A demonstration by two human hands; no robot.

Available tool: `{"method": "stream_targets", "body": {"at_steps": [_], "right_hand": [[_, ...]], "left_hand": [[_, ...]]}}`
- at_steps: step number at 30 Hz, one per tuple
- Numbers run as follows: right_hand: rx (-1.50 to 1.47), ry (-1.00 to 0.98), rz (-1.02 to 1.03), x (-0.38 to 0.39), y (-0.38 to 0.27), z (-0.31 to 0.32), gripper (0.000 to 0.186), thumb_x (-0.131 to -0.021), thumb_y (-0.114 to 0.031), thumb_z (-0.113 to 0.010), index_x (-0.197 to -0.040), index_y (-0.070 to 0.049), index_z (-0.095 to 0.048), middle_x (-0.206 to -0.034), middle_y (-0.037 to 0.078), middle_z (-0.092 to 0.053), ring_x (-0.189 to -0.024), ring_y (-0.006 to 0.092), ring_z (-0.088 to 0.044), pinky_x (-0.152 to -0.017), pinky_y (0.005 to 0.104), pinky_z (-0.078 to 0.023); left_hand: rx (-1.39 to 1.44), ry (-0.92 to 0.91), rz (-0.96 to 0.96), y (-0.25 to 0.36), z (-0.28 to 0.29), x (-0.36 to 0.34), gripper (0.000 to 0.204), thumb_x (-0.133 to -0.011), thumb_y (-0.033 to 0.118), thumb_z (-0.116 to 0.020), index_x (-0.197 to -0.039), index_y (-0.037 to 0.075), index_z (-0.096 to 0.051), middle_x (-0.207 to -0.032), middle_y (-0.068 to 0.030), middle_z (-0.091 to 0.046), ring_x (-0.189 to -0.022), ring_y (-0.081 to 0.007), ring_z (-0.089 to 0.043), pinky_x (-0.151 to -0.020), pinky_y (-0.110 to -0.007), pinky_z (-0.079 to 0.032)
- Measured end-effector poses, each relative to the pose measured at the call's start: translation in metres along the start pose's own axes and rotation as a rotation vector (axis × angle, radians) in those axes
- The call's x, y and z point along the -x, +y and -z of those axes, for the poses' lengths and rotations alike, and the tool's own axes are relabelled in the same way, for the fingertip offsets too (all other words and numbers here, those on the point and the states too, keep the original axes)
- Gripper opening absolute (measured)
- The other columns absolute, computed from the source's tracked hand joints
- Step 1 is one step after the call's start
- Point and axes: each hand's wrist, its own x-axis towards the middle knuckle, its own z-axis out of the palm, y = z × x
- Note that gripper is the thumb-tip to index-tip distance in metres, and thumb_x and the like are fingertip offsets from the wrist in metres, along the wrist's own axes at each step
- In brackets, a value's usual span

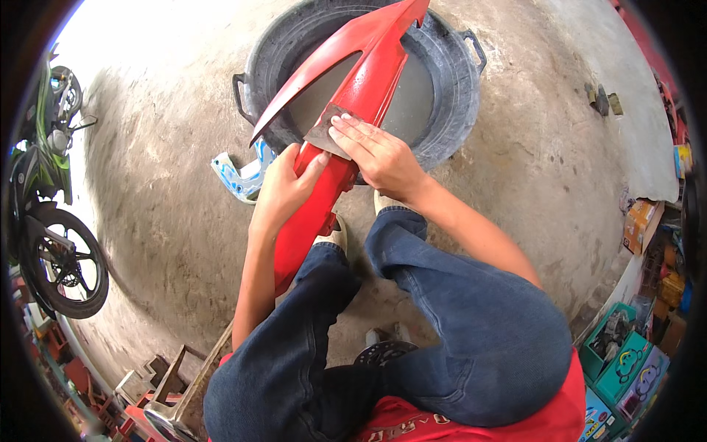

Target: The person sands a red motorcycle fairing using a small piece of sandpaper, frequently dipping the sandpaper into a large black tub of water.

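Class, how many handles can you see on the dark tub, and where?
2: the left handle, on the left of the tub, and the right handle, at its upper right. More could be hidden behind the red panel.

One wide fisheye view looks steeply down from the wearer's head (jeans (479,339) close, lower centre; basin (458,110) farther, upper centre).

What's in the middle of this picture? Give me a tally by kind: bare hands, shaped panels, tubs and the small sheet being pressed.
Hands: 2 (left hand, right hand)
Shaped panels: 2 (red panel, blue-and-white panel)
Tubs: 1 (dark tub)
Small sheets: 1 (grey-brown sheet)
Total: 6
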Motion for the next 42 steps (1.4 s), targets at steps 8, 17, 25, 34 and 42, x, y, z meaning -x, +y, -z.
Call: {"method": "stream_targets", "body": {"at_steps": [8,17,25,34,42], "right_hand": [[0.008,0.167,-0.235,-0.028,0.024,-0.007,0.044,-0.094,-0.002,-0.053,-0.137,0.001,-0.063,-0.144,0.021,-0.063,-0.134,0.0361,-0.062,-0.11,0.0438,-0.053],[0.087,0.022,0.128,-0.003,-0.002,0.007,0.036,-0.094,-0.009,-0.06,-0.129,-0.001,-0.067,-0.135,0.017,-0.07,-0.131,0.0295,-0.066,-0.108,0.0417,-0.056],[0.031,0.038,0.252,0.004,-0.057,-0.002,0.04,-0.092,-0.01,-0.064,-0.13,0.0,-0.066,-0.129,0.014,-0.073,-0.123,0.0272,-0.07,-0.106,0.0395,-0.057],[0.11,0.085,-0.005,-0.03,-0.002,0.002,0.04,-0.092,-0.01,-0.061,-0.131,-0.001,-0.067,-0.131,0.016,-0.072,-0.127,0.0291,-0.068,-0.107,0.0378,-0.056],[0.119,0.049,-0.002,-0.009,0.027,0.013,0.042,-0.094,-0.007,-0.058,-0.135,0.0,-0.065,-0.134,0.017,-0.07,-0.129,0.0315,-0.066,-0.11,0.0406,-0.054]], "left_hand": [[-0.111,-0.089,-0.031,-0.003,0.011,-0.006,0.062,-0.11,0.056,-0.049,-0.098,-0.003,-0.064,-0.092,-0.0088,-0.069,-0.09,-0.0134,-0.063,-0.082,-0.034,-0.051],[0.44,-0.173,0.171,0.0,0.001,0.0,0.113,-0.099,0.085,-0.008,-0.128,-0.009,-0.063,-0.123,-0.0145,-0.067,-0.115,-0.02,-0.058,-0.11,-0.033,-0.04],[0.431,0.051,0.157,-0.015,-0.004,-0.002,0.11,-0.095,0.091,-0.008,-0.115,0.001,-0.068,-0.087,0.0025,-0.061,-0.074,-0.0081,-0.047,-0.066,-0.023,-0.036],[0.562,-0.077,0.265,-0.016,0.003,0.0,0.115,-0.098,0.087,-0.011,-0.135,-0.01,-0.059,-0.119,-0.0136,-0.068,-0.108,-0.0172,-0.063,-0.098,-0.031,-0.048],[0.511,-0.165,0.203,0.001,0.0,-0.001,0.104,-0.102,0.083,-0.009,-0.112,0.0,-0.071,-0.096,-0.0057,-0.068,-0.089,-0.0109,-0.058,-0.085,-0.027,-0.047]]}}
